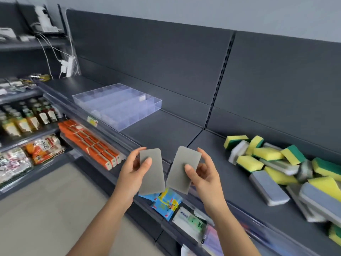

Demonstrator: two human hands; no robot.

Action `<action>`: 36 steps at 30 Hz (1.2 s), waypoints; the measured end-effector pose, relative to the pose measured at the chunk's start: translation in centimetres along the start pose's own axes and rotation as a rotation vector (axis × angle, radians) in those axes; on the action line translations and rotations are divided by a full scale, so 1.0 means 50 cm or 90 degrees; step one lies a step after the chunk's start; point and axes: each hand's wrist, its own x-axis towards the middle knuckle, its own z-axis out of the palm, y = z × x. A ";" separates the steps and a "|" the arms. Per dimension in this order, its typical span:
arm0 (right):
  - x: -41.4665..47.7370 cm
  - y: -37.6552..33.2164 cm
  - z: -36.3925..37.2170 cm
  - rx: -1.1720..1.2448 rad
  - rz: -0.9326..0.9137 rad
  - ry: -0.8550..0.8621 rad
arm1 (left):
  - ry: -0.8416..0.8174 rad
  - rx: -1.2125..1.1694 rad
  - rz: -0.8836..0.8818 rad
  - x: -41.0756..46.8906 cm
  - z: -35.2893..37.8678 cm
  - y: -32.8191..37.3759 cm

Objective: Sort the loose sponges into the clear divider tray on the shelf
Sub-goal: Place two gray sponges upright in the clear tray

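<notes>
Fingers and thumb of each hand pinch one flat grey sponge, left hand point(135, 169) and right hand point(201, 172), held before the shelf edge. Carrying looks like the step; next each must travel left to the clear divider tray point(118, 106), seemingly unfilled.

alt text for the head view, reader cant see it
The left hand holds a grey sponge, the right hand a second grey sponge, before a dark shelf. A clear divider tray sits on it at left, loose yellow-green and grey sponges at right.
</notes>
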 end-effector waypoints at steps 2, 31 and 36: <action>0.017 0.004 0.069 -0.002 0.001 -0.005 | 0.006 0.003 0.003 0.024 -0.065 0.003; 0.560 0.055 0.635 -0.011 -0.008 -0.039 | 0.023 0.001 0.016 0.633 -0.505 0.054; 0.695 0.044 0.677 -0.016 -0.010 -0.032 | 0.003 0.009 0.022 0.786 -0.523 0.069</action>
